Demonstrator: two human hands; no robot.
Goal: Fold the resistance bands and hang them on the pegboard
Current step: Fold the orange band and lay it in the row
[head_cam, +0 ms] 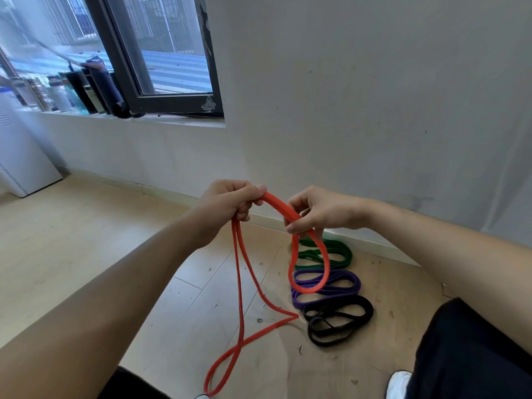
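While the red band (277, 203) is held up at mid-frame, both hands are closed on it. Left hand (229, 205): fingers curled tight round two bunched strands, thumb laid on top. Right hand (319, 213): band pinched between thumb and curled fingers, just right of the left hand. A short arched run of band is spanned between the hands.

Green band (342, 250), purple band (345, 279) and black band (354, 302) are coiled in a row on the floor (72, 240), lower right of centre, near the wall (374, 110). A small red loop is hung below the right hand, seen in front of green and purple. Two strands are hung from the left hand to the floor and crossed low in the frame, one bend laid just beside the black band.

A window (172, 53) is seen upper left, bottles (73, 87) lined on its sill.
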